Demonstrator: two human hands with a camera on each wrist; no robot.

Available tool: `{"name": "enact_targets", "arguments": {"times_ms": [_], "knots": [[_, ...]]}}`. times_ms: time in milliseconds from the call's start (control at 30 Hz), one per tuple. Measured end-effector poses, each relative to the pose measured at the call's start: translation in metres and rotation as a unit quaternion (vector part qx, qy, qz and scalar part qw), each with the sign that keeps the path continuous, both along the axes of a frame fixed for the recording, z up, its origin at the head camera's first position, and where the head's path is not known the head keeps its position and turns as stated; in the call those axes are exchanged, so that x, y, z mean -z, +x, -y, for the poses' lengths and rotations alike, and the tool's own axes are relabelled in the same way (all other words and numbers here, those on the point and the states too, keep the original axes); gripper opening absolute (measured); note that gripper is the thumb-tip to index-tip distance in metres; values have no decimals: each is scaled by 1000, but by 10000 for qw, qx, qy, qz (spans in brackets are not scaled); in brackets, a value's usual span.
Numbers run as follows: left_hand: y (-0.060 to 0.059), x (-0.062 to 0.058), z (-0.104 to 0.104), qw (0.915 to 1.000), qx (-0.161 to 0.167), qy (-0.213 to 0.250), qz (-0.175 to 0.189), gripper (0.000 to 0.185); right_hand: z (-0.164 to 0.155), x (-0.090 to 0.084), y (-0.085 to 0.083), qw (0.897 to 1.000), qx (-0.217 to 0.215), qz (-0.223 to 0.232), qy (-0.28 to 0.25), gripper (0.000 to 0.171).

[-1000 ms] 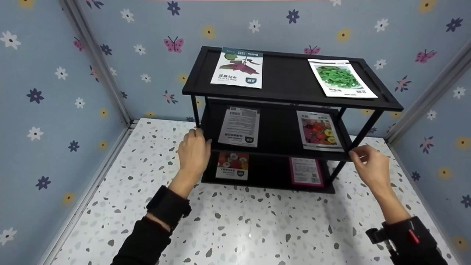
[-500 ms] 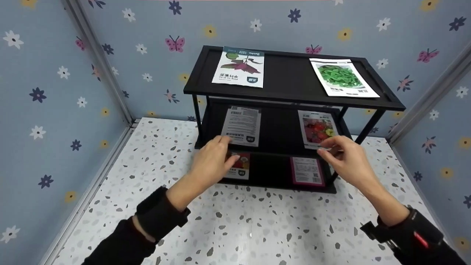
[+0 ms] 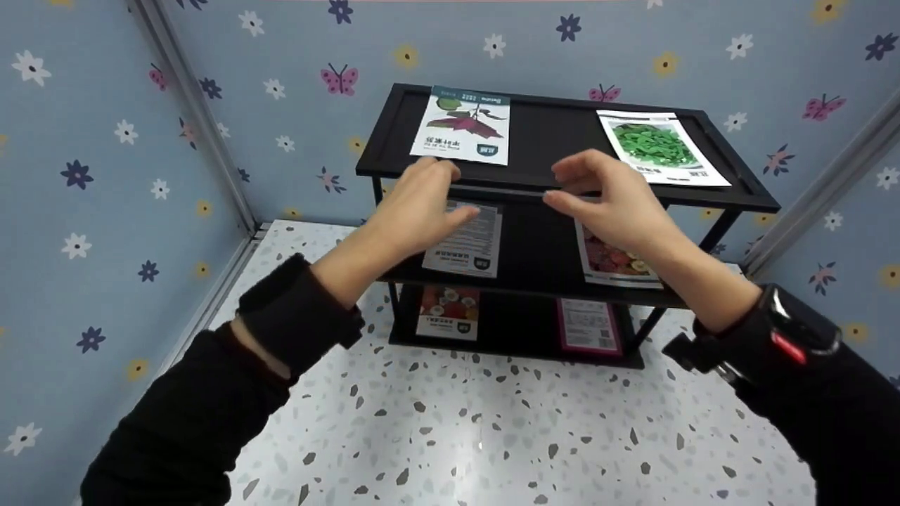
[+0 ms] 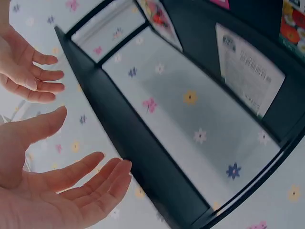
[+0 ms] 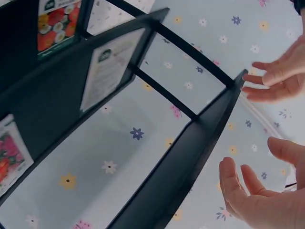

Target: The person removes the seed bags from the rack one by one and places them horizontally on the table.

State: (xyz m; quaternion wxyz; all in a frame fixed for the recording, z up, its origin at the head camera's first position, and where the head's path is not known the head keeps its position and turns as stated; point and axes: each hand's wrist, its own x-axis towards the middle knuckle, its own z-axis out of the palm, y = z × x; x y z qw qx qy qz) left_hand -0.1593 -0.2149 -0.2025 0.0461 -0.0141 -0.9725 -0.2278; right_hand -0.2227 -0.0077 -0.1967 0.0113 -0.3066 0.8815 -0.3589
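Left hand point(image 3: 420, 208), right hand point(image 3: 610, 204) — half-curved (facing, apart); near 3-tier shelf point(image 3: 548, 133)

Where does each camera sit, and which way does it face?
Head: on the head, facing forward and down at the black rack; left hand, right hand and arms show.
Left wrist: on that wrist, facing the rack; left hand near, right hand beyond.
Right wrist: likewise; right hand near, left hand beyond.
Both wrist views share the rack and hands.
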Motion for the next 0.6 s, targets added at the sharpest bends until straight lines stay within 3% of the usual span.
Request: {"name": "enact_targets", "arguments": {"times_ms": [133,267,433,600], "knots": [[-23,-14,3,9993,-335,39,-137,50,24,-14,-18,9967,211,728,-295,49],[-46,-18,6,9957,-922,64,-32,49,43,-19,-35,9856,331,1539,-611,55],[-67,-19,11,9836,-1643,713,235,56,63,-20,-51,9611,467,2531,-1002,66],[-78,-22,14,9668,-2061,1473,332,55,76,-19,-62,9302,673,3217,-1632,63]]}}
